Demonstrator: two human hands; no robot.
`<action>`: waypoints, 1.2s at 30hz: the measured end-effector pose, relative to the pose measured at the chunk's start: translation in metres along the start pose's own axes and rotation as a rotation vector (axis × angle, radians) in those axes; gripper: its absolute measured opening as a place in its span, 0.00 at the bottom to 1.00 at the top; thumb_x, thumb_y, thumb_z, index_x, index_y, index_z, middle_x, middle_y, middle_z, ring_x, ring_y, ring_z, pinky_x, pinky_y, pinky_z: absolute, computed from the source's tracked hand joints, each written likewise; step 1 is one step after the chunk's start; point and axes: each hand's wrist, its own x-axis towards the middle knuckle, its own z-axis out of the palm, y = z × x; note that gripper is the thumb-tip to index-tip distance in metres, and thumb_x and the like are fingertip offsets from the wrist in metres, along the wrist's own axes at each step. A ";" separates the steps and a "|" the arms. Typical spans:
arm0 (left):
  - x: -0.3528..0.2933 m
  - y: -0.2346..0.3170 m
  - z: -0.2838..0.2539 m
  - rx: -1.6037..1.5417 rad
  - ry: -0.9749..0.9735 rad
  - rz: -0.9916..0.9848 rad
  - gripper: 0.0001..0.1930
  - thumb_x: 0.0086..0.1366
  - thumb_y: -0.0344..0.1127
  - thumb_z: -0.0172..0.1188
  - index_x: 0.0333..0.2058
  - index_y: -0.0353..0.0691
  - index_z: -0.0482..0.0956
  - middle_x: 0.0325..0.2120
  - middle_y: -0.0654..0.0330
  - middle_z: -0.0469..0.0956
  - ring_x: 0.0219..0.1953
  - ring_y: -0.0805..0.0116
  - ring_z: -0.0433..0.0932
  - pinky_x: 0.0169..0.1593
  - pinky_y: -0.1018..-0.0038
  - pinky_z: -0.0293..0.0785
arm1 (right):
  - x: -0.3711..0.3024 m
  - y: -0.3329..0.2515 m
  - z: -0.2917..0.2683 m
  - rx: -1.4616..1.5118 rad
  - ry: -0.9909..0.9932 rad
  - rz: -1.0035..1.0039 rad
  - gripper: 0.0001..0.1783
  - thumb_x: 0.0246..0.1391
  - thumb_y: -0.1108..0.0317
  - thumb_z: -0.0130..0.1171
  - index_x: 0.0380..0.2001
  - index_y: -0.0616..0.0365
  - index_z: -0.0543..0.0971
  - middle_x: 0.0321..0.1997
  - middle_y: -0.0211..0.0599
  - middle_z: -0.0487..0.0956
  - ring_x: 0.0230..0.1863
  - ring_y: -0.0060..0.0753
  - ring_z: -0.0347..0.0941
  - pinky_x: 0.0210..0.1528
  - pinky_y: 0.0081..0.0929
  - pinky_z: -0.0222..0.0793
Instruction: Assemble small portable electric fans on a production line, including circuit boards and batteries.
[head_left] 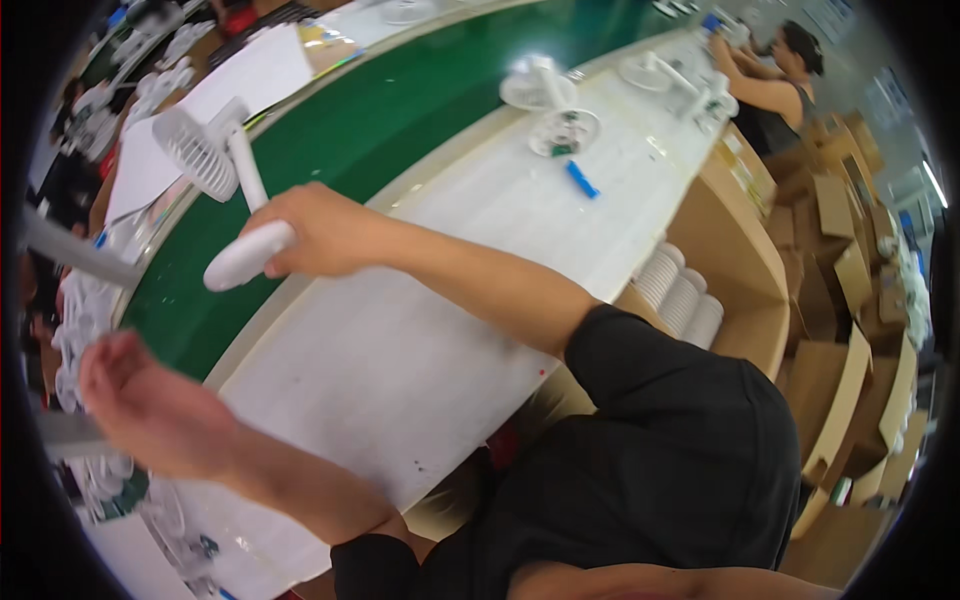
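Note:
My right hand [305,232] grips the rounded base of a small white desk fan [232,190]. The fan's stem slants up to its round grille head, and the whole fan hangs over the green conveyor belt [400,110] beside the white worktable [420,330]. My left hand [135,405] is blurred at the lower left, out over the table's near end. It is close to a pile of white fan parts [80,330] at the left rim. I cannot make out whether it holds anything.
Two more white fan pieces [550,105] and a blue tool [582,180] lie further along the table. A co-worker [780,85] works at its far end. Stacked white round parts [680,295] sit in a wooden shelf, with cardboard boxes [850,380] to the right. A white sheet [240,90] lies beyond the belt.

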 end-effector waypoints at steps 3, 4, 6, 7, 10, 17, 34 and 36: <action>0.009 0.017 -0.028 -0.091 -0.212 0.041 0.14 0.71 0.32 0.45 0.39 0.29 0.78 0.35 0.53 0.76 0.41 0.62 0.73 0.55 0.67 0.69 | 0.008 0.045 -0.019 -0.255 0.077 0.201 0.21 0.44 0.77 0.66 0.45 0.54 0.81 0.42 0.40 0.83 0.44 0.41 0.79 0.49 0.33 0.74; 0.011 0.019 -0.036 -0.095 -0.194 0.066 0.14 0.71 0.31 0.44 0.38 0.28 0.78 0.34 0.53 0.76 0.41 0.61 0.73 0.55 0.66 0.70 | 0.009 0.057 -0.022 -0.307 0.092 0.236 0.21 0.44 0.77 0.66 0.45 0.54 0.81 0.42 0.40 0.83 0.44 0.41 0.79 0.49 0.33 0.74; 0.011 0.020 -0.045 -0.081 -0.207 0.087 0.14 0.71 0.30 0.44 0.37 0.28 0.78 0.33 0.53 0.75 0.40 0.62 0.73 0.56 0.65 0.69 | 0.008 0.073 -0.023 -0.396 0.123 0.308 0.20 0.46 0.76 0.65 0.46 0.54 0.80 0.43 0.40 0.83 0.44 0.41 0.79 0.49 0.34 0.74; 0.011 0.020 -0.047 -0.046 -0.209 0.125 0.14 0.70 0.29 0.44 0.37 0.28 0.79 0.31 0.53 0.75 0.39 0.62 0.73 0.56 0.63 0.69 | 0.007 0.078 -0.022 -0.431 0.142 0.370 0.20 0.46 0.76 0.64 0.46 0.54 0.80 0.43 0.40 0.83 0.44 0.42 0.79 0.49 0.34 0.74; 0.012 0.020 -0.039 -0.067 -0.191 0.066 0.14 0.70 0.30 0.43 0.36 0.29 0.78 0.28 0.55 0.72 0.36 0.64 0.70 0.54 0.66 0.69 | 0.004 0.077 -0.021 -0.580 0.313 0.336 0.20 0.48 0.75 0.63 0.47 0.52 0.80 0.43 0.40 0.83 0.43 0.41 0.78 0.49 0.34 0.74; 0.012 0.026 -0.028 -0.019 -0.273 0.028 0.14 0.70 0.31 0.42 0.32 0.32 0.77 0.21 0.61 0.63 0.27 0.71 0.60 0.42 0.75 0.65 | -0.053 0.022 -0.100 -0.633 0.566 0.135 0.12 0.52 0.71 0.57 0.41 0.50 0.83 0.35 0.36 0.84 0.30 0.40 0.76 0.39 0.35 0.75; -0.156 0.145 0.035 0.273 -0.789 -0.145 0.05 0.59 0.25 0.50 0.31 0.35 0.75 0.22 0.62 0.70 0.24 0.74 0.61 0.28 0.80 0.58 | -0.215 0.065 -0.240 -0.368 0.507 0.403 0.20 0.56 0.73 0.57 0.53 0.58 0.75 0.41 0.44 0.79 0.37 0.39 0.78 0.39 0.29 0.79; -0.175 0.156 0.026 0.374 -0.904 -0.284 0.05 0.59 0.25 0.51 0.31 0.35 0.76 0.23 0.62 0.71 0.23 0.74 0.62 0.28 0.80 0.59 | -0.215 0.036 -0.220 -0.159 0.543 0.360 0.19 0.57 0.73 0.57 0.53 0.60 0.75 0.41 0.43 0.80 0.36 0.36 0.78 0.38 0.27 0.80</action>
